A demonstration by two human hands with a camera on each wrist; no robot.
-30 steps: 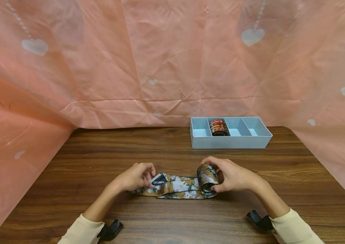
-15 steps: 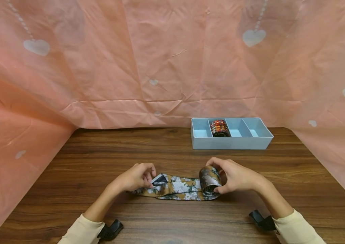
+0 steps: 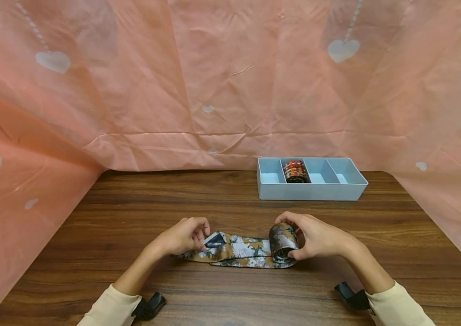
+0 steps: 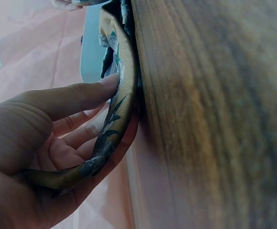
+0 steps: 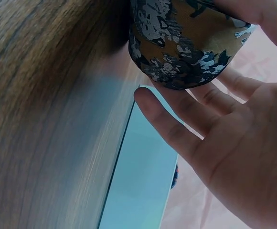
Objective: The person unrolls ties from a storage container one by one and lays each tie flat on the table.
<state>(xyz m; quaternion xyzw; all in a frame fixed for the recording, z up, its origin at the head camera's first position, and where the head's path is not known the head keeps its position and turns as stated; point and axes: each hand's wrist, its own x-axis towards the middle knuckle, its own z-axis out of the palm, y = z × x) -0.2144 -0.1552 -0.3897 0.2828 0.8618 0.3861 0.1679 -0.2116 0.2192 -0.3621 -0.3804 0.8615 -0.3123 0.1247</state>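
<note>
A floral necktie [image 3: 242, 250] in brown, white and dark green lies on the wooden table, partly wound into a roll at its right end. My left hand [image 3: 183, 236] pinches the flat end on the left, thumb on top and fingers beneath; in the left wrist view that end [image 4: 119, 102] bends down into the palm. A dark lining shows at a folded-back edge beside my fingertips. My right hand [image 3: 316, 235] grips the rolled part [image 3: 283, 240] between thumb and fingers. Seen from the right wrist, the roll [image 5: 181, 45] sits against the fingers, with the little finger apart from it.
Behind the hands stands a light blue divided box [image 3: 311, 192]. One of its compartments holds a rolled red patterned cloth [image 3: 295, 172]. Pink fabric with white hearts [image 3: 230, 90] hangs along the back and sides of the table [image 3: 153, 194].
The roll in my right hand has shifted slightly to the right, drawing the flat stretch a little longer. My left hand keeps its pinch in nearly the same place.
</note>
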